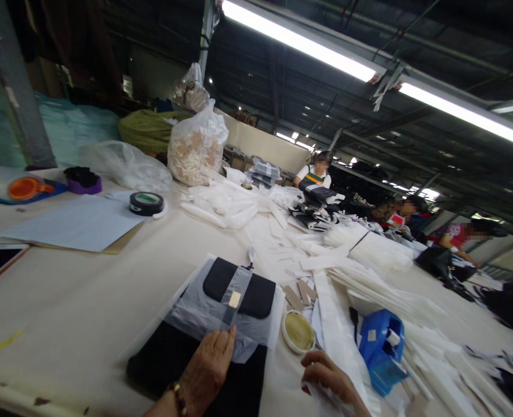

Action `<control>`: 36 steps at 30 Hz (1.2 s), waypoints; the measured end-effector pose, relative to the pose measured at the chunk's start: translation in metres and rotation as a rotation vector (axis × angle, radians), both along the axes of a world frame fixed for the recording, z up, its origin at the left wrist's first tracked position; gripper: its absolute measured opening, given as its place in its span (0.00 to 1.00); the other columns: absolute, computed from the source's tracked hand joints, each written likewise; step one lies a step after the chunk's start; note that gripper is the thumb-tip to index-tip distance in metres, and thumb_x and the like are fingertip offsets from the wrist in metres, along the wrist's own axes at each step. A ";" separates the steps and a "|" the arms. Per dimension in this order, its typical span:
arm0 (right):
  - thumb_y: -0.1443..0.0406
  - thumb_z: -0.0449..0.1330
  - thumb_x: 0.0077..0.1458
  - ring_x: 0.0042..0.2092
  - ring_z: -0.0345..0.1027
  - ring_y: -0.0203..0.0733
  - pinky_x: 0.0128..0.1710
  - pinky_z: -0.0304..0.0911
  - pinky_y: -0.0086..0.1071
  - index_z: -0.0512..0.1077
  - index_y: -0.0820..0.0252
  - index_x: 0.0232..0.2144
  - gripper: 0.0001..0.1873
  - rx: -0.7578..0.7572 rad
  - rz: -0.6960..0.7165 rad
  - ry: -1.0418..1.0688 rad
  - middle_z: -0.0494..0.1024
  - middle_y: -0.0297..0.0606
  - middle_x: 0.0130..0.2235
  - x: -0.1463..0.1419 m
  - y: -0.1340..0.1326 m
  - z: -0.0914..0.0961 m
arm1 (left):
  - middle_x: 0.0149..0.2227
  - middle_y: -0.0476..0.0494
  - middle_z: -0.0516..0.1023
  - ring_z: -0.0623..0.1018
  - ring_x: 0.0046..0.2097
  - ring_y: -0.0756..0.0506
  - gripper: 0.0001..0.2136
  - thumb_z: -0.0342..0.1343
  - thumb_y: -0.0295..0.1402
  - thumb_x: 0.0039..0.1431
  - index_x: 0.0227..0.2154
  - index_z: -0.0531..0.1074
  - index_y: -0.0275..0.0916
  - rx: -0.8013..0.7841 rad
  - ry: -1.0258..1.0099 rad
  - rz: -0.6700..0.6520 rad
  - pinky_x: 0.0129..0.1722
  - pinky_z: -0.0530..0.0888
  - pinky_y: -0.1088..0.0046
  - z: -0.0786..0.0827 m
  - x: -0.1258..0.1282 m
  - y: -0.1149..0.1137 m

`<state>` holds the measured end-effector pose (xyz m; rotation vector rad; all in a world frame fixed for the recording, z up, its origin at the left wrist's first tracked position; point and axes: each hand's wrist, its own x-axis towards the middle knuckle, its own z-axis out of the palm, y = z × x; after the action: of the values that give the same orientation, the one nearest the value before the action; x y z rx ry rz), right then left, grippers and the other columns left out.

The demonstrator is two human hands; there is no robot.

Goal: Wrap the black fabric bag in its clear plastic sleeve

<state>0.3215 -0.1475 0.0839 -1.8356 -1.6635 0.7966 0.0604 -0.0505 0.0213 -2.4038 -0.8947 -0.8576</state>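
A black bag lies on the table in front of me, its flap wrapped partly in thin translucent sheet. A strip of the sheet crosses the flap's middle, with a small pale tag on it. My left hand, with a beaded bracelet at the wrist, rests over the bag, its fingers together and pinching the strip's lower end. To the right, my right hand is curled beside the bag around a thin white sheet, partly hidden by the fingers.
A round tub of yellowish paste sits close to my right hand, and a blue plastic container farther right. White sheets are piled beyond. Black tape and paper lie left. Several people work across the table.
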 end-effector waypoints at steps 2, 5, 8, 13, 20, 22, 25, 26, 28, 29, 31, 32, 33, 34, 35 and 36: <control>0.62 0.56 0.47 0.30 0.65 0.36 0.30 0.63 0.25 0.72 0.54 0.24 0.06 0.042 0.040 -0.071 0.71 0.35 0.38 -0.001 -0.004 0.013 | 0.29 0.40 0.73 0.72 0.29 0.47 0.21 0.34 0.13 0.52 0.43 0.68 0.23 0.000 -0.008 0.012 0.33 0.70 0.69 0.001 0.000 -0.001; 0.61 0.54 0.50 0.33 0.66 0.37 0.32 0.62 0.24 0.69 0.53 0.27 0.05 0.080 0.112 -0.134 0.71 0.34 0.37 -0.004 -0.008 0.036 | 0.29 0.40 0.73 0.72 0.29 0.47 0.21 0.34 0.13 0.52 0.43 0.68 0.23 0.007 -0.019 0.007 0.34 0.70 0.68 0.003 0.001 -0.001; 0.62 0.54 0.51 0.37 0.67 0.40 0.37 0.61 0.25 0.68 0.54 0.27 0.04 0.105 0.225 -0.146 0.71 0.36 0.36 -0.007 -0.009 0.051 | 0.29 0.40 0.73 0.72 0.29 0.47 0.21 0.34 0.13 0.52 0.42 0.69 0.23 0.008 -0.026 -0.007 0.34 0.70 0.69 0.005 0.000 0.000; 0.67 0.57 0.48 0.38 0.67 0.40 0.37 0.61 0.26 0.68 0.56 0.25 0.02 0.114 0.203 -0.084 0.69 0.38 0.38 0.000 -0.012 0.048 | 0.28 0.41 0.73 0.72 0.28 0.48 0.21 0.33 0.13 0.53 0.41 0.69 0.23 0.020 -0.044 -0.016 0.31 0.70 0.71 0.008 0.000 0.000; 0.64 0.62 0.49 0.39 0.67 0.42 0.40 0.61 0.29 0.71 0.55 0.24 0.04 0.182 0.072 0.143 0.73 0.37 0.35 0.018 -0.021 0.044 | 0.27 0.42 0.73 0.73 0.28 0.48 0.21 0.32 0.14 0.54 0.42 0.69 0.24 0.020 -0.054 -0.003 0.32 0.71 0.70 0.005 0.001 0.000; 0.62 0.64 0.47 0.39 0.67 0.43 0.39 0.61 0.29 0.71 0.55 0.22 0.06 0.190 -0.027 0.285 0.74 0.37 0.34 0.015 -0.019 0.037 | 0.28 0.42 0.73 0.73 0.28 0.48 0.21 0.33 0.14 0.54 0.42 0.69 0.25 0.017 -0.051 0.001 0.32 0.71 0.70 0.004 0.001 0.001; 0.61 0.66 0.43 0.33 0.65 0.39 0.31 0.60 0.27 0.73 0.54 0.23 0.06 0.222 -0.131 0.529 0.74 0.35 0.32 0.003 -0.012 0.019 | 0.28 0.41 0.73 0.73 0.29 0.47 0.21 0.32 0.14 0.54 0.42 0.69 0.25 0.006 -0.056 -0.015 0.32 0.72 0.70 0.004 0.000 0.001; 0.60 0.67 0.43 0.30 0.64 0.37 0.28 0.59 0.26 0.74 0.54 0.25 0.06 0.215 -0.149 0.595 0.73 0.35 0.30 -0.002 -0.009 0.014 | 0.28 0.40 0.73 0.73 0.29 0.47 0.21 0.32 0.14 0.54 0.42 0.69 0.24 0.002 -0.061 -0.026 0.32 0.72 0.71 0.004 0.001 0.001; 0.59 0.67 0.43 0.26 0.60 0.35 0.25 0.57 0.26 0.75 0.54 0.27 0.07 0.193 -0.140 0.665 0.71 0.33 0.25 -0.012 -0.002 0.008 | 0.27 0.40 0.73 0.73 0.28 0.47 0.20 0.32 0.14 0.55 0.41 0.68 0.23 0.001 -0.079 -0.048 0.30 0.72 0.71 0.006 0.001 0.001; 0.59 0.66 0.44 0.26 0.59 0.35 0.25 0.56 0.26 0.76 0.55 0.26 0.07 0.192 -0.119 0.666 0.69 0.33 0.24 -0.016 0.002 0.007 | 0.26 0.41 0.73 0.73 0.27 0.47 0.20 0.32 0.14 0.55 0.41 0.68 0.23 0.002 -0.093 -0.055 0.28 0.72 0.71 0.007 0.002 0.001; 0.58 0.64 0.47 0.26 0.58 0.35 0.26 0.55 0.27 0.74 0.56 0.21 0.10 0.208 -0.064 0.613 0.67 0.32 0.22 -0.026 0.010 0.013 | 0.25 0.41 0.73 0.73 0.25 0.47 0.19 0.33 0.14 0.55 0.39 0.69 0.24 -0.003 -0.135 -0.064 0.25 0.72 0.71 0.009 0.004 0.001; 0.57 0.63 0.48 0.26 0.58 0.35 0.25 0.54 0.27 0.73 0.57 0.19 0.12 0.209 -0.041 0.572 0.66 0.32 0.21 -0.032 0.014 0.018 | 0.25 0.41 0.73 0.73 0.25 0.47 0.18 0.33 0.14 0.55 0.38 0.69 0.24 -0.012 -0.159 -0.064 0.25 0.72 0.71 0.009 0.006 0.000; 0.57 0.62 0.49 0.25 0.57 0.34 0.25 0.52 0.27 0.73 0.57 0.19 0.13 0.197 -0.028 0.537 0.65 0.31 0.20 -0.038 0.018 0.023 | 0.24 0.41 0.73 0.73 0.24 0.47 0.18 0.33 0.14 0.55 0.38 0.69 0.25 -0.023 -0.180 -0.062 0.24 0.72 0.70 0.010 0.007 0.000; 0.57 0.61 0.50 0.23 0.55 0.33 0.24 0.50 0.27 0.73 0.57 0.20 0.13 0.177 -0.022 0.514 0.63 0.30 0.18 -0.045 0.023 0.029 | 0.24 0.41 0.73 0.73 0.24 0.46 0.18 0.33 0.15 0.55 0.37 0.69 0.25 -0.034 -0.198 -0.057 0.24 0.72 0.70 0.011 0.008 0.000; 0.56 0.60 0.51 0.22 0.54 0.32 0.23 0.49 0.27 0.74 0.57 0.21 0.13 0.158 -0.009 0.504 0.62 0.29 0.18 -0.052 0.027 0.034 | 0.24 0.41 0.73 0.73 0.24 0.46 0.18 0.33 0.15 0.55 0.36 0.69 0.26 -0.046 -0.213 -0.050 0.24 0.72 0.70 0.012 0.010 0.000; 0.56 0.60 0.52 0.22 0.53 0.32 0.23 0.48 0.27 0.74 0.57 0.22 0.13 0.147 0.018 0.509 0.62 0.28 0.18 -0.061 0.032 0.038 | 0.24 0.41 0.73 0.73 0.24 0.46 0.18 0.32 0.15 0.55 0.36 0.68 0.26 -0.057 -0.225 -0.042 0.24 0.72 0.70 0.013 0.011 0.000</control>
<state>0.2606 -0.1150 0.1215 -1.3716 -1.3667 1.0181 0.0719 -0.0500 0.0339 -2.4154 -0.9651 -1.1504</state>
